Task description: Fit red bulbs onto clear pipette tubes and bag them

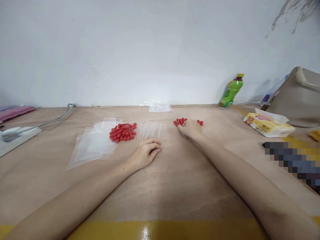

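A heap of red bulb-shaped pieces [123,132] lies left of the middle, beside overlapping clear plastic bags [96,141]. Thin whitish sticks or tubes [151,130] are laid in a row right of that heap. My left hand [147,153] rests on the table just in front of the sticks, fingers curled together; whatever they may hold is hidden. Farther right, my right hand [191,128] reaches palm down over a smaller group of red pieces [180,121], which show on both sides of it. Its fingertips are mostly hidden.
A green bottle [232,90] leans by the wall. On the right are a yellow tissue box [268,124], a beige bag [295,98] and a blurred dark object [295,161]. A grey cable [58,118] runs along the left; a white packet [159,108] lies at the back.
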Motion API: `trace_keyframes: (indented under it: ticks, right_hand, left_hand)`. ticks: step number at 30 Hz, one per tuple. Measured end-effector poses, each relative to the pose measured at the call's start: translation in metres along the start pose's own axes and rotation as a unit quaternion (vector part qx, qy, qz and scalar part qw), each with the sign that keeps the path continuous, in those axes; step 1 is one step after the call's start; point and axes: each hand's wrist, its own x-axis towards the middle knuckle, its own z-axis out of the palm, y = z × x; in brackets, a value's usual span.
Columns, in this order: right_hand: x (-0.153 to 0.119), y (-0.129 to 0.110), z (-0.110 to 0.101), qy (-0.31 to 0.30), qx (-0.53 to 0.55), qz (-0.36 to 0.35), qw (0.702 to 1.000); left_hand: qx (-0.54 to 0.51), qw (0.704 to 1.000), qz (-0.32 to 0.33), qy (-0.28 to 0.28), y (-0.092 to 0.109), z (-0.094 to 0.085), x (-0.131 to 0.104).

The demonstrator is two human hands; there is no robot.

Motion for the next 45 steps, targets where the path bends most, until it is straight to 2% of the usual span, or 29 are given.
trace_keyframes:
  ticks: [9,16,23,27,33,37,40,45]
  right_hand:
    - [-0.005,-0.006,-0.006,-0.034,-0.009,0.022,0.999]
    - [-0.006,-0.008,-0.008,-0.020,-0.046,0.008,0.999]
    - [-0.010,-0.038,0.000,-0.048,-0.040,-0.026,0.998]
    - [-0.002,-0.054,0.008,-0.095,-0.047,-0.019,0.994]
    - [0.005,-0.061,0.011,-0.124,-0.047,-0.015,0.991]
    - [-0.005,-0.060,0.003,-0.112,-0.048,-0.021,0.992]
    - [-0.022,-0.049,-0.006,-0.063,-0.038,-0.076,0.994]
    - [-0.053,-0.012,-0.006,0.030,0.003,-0.261,0.965]
  left_hand:
    - [-0.004,1.000,-0.011,-0.007,0.003,-0.002,0.000]
    - [0.003,1.000,-0.010,-0.018,0.003,-0.002,0.000]
    - [0.001,1.000,0.007,-0.023,0.003,-0.002,0.001]
    - [0.000,1.000,-0.006,-0.016,0.002,-0.001,0.000]
    - [0.000,1.000,-0.019,-0.008,0.002,-0.001,-0.001]
    - [-0.002,1.000,-0.012,-0.011,0.002,-0.001,-0.002]
    - [0.001,1.000,-0.017,-0.010,0.003,-0.001,-0.003]
    - [0.004,1.000,-0.026,-0.007,0.003,-0.002,-0.001]
